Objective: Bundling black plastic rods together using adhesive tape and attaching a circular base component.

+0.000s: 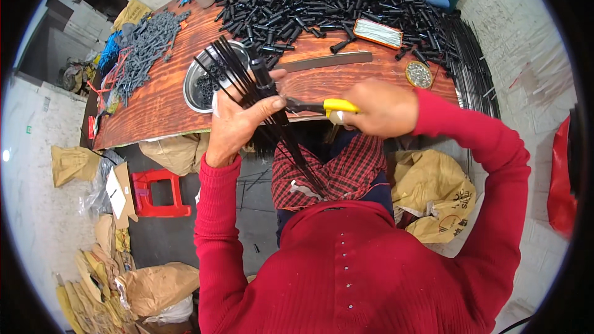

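Observation:
My left hand (234,125) is closed round a bundle of thin black rods (297,159), which fan out above it and hang down toward my lap. A black tubular part (262,75) stands up between the thumb and fingers of the same hand. My right hand (385,110) grips yellow-handled pliers (339,106). Their dark jaws point left and reach the lower end of the tubular part; whether they bite on it I cannot tell. Behind the rods stands a metal bowl (188,94) with small black rings in it.
A big heap of black tubular parts (309,6) covers the far side of the wooden table (151,114). Grey parts (148,46) lie at left. A flat metal bar (328,60), an orange-rimmed tray (378,33) and a round tin (419,74) are nearer. A red stool (162,195) stands below.

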Demonstrator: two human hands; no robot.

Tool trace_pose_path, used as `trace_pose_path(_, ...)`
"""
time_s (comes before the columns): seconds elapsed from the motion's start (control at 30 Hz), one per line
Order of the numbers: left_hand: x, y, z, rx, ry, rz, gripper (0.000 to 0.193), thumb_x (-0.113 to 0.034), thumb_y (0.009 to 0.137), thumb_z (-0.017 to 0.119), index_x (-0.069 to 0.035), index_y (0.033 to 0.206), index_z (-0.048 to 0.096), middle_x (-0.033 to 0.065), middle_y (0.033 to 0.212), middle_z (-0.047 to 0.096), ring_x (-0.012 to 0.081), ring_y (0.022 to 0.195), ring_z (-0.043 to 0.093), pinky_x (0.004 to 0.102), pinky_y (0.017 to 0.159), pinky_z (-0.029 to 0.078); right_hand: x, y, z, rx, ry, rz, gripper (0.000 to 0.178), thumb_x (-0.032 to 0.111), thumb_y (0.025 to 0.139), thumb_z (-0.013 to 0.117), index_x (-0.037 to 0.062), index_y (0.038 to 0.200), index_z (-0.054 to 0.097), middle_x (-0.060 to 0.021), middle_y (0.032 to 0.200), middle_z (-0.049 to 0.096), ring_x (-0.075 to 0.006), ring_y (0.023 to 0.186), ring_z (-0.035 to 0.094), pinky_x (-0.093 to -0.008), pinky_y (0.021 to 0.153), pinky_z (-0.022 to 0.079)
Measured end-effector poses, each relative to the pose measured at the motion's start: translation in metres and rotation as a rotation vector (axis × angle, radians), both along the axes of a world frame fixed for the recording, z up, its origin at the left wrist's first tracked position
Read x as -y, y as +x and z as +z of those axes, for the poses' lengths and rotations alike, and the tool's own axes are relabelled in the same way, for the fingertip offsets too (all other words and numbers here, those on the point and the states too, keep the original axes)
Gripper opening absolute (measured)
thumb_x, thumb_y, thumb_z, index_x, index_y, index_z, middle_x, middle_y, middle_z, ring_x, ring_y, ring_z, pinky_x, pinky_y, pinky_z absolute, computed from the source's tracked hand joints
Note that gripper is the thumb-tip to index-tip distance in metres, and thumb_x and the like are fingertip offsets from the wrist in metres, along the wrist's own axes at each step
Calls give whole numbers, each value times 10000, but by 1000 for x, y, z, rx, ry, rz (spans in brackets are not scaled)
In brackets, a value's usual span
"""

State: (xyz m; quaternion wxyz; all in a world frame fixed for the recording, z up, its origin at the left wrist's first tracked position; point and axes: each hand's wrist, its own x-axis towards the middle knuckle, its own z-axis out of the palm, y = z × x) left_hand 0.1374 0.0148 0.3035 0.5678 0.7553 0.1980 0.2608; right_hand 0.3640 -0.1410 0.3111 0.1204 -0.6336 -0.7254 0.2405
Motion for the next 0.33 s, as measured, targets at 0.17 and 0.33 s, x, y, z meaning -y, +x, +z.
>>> trace_pose_path(0.17, -15, -9, -28, 181, -129, 99, 432, -148, 915, 703, 26, 1290, 581, 62, 1043, 687, 131, 920, 641, 277, 853, 510, -7, 15, -59, 182, 69, -177, 283, 310, 886, 657, 27, 899, 668, -238, 751, 655, -418, 731, 654, -541, 658, 490)
trace_pose_path(0.33, -22, -18, -71, 444, -489, 23, 533, -256, 1019, 559, 5, 1441, 364, 84, 992, 665, 161, 893, 629, 315, 831, 513, -30, 51, -144, 398, 367, -391, 393, 430, 836, 728, 85, 1020, 691, -201, 950, 712, -386, 789, 698, -510, 660, 531)
